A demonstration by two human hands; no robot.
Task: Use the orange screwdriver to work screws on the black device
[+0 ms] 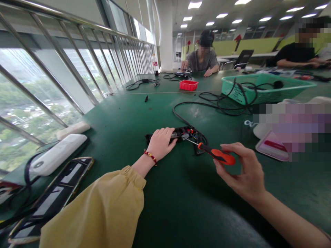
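Note:
My left hand (160, 142) is wrapped over a black handheld device (178, 133) lying on the green table, pressing it down. The device's right end is opened up, with small wires and red parts showing, and a black cable runs from it. My right hand (245, 170) grips the orange-and-black handle of a screwdriver (219, 155) between thumb and fingers. The screwdriver slants left, and its tip reaches the exposed inside of the device. Whether the tip sits in a screw is too small to tell.
A teal basket (239, 92) with cables stands at the back right, near a small red tray (188, 85). Left lie a phone (55, 194) and a white power bank (60, 153) beside the railing (74, 65). Two people sit farther back.

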